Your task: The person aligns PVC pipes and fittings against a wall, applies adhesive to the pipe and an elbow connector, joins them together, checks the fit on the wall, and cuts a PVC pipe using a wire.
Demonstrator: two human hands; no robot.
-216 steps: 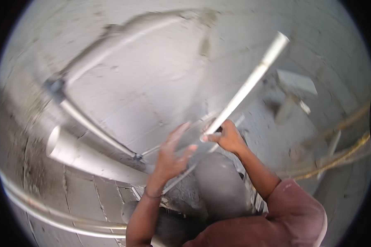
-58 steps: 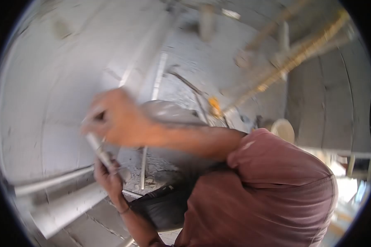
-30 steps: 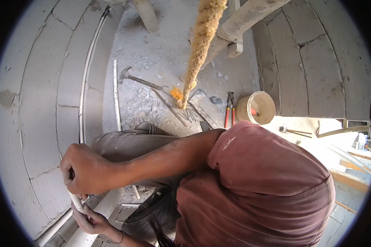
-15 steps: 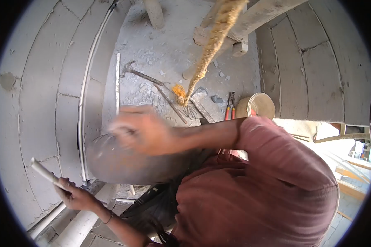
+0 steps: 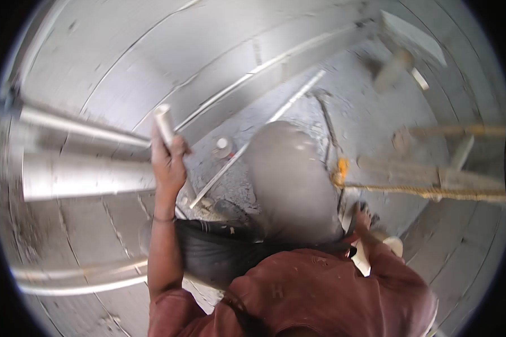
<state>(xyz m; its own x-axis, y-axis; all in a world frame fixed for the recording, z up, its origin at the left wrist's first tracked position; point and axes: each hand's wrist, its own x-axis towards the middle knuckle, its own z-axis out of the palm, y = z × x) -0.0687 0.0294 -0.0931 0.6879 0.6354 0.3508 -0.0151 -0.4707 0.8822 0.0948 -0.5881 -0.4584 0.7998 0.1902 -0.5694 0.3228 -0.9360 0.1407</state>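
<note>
My left hand (image 5: pixel 170 163) is wrapped round a short white plastic pipe (image 5: pixel 163 121), raised at the left with its open end up. My right hand (image 5: pixel 364 218) reaches down to the floor beyond my bent knee (image 5: pixel 289 180), beside the tools. It is small and blurred, and whether its fingers grip anything does not show. Close to it lies a pale flat tool (image 5: pixel 351 199), partly hidden by my knee. A rope (image 5: pixel 399 189) with an orange frayed end (image 5: pixel 343 166) comes down nearby. Further off lies a hammer (image 5: pixel 327 121).
A long thin white pipe (image 5: pixel 289 102) lies on the dusty floor beside my knee. A thick white pipe (image 5: pixel 87 177) stretches out at the left. Block walls (image 5: pixel 208 45) enclose the space. Part of a bucket (image 5: pixel 393 245) shows beside my right arm.
The view has swung round to the left. My right hand has gone from in front of my knee down to the floor by the tools. My left hand still holds the pipe.
</note>
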